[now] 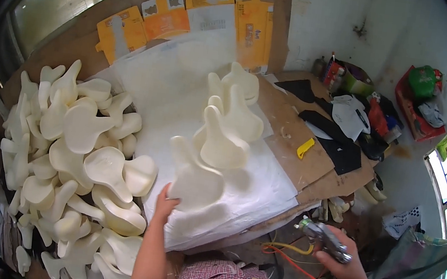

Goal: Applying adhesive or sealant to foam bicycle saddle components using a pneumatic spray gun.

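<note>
My left hand (165,202) grips the near left edge of a cream foam saddle pad (197,188), thumb on its face and fingers partly hidden. The pad has a wide rounded end and a narrow nose pointing away from me. In my right hand (347,262) is a metal spray gun (325,239), held off the table's front right edge, its nozzle end toward the left. Behind the held pad, several similar pads (222,146) stand in a row going back across white sheeting (262,187).
A large heap of foam saddle pads (87,121) fills the left side. A yellow cutter (305,148) and black fabric pieces (341,149) lie on cardboard at the right. An orange hose (302,269) hangs near my right arm. Orange-and-white flattened cartons (252,25) line the back board.
</note>
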A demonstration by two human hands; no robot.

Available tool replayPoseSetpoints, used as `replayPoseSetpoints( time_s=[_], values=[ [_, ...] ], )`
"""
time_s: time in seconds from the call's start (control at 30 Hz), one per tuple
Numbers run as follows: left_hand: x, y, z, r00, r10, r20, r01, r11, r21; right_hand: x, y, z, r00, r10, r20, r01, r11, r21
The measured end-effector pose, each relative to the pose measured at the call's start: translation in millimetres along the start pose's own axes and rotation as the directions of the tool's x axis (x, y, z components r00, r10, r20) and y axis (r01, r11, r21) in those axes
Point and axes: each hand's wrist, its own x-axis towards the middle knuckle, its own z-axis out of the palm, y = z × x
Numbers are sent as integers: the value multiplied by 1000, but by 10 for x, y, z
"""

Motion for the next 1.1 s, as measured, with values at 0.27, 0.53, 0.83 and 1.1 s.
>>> replayPoseSetpoints(
  time_s=[0.27,0.53,0.83,1.1],
  values=[
    [203,12,-542,992,71,-107,-107,917,-384,224,-249,221,952,-180,-248,222,963,154],
    [1488,418,611,961,144,237,-99,976,-195,132,-185,333,987,67,-144,-85,989,-124],
    [1685,455,876,892,244,380,-436,681,589,213,-545,480,944,-113,-311,135,989,52],
    [1307,1227,-201,905,378,195,-349,922,-167,363,-504,417,933,-31,-358,120,966,230]
  ],
)
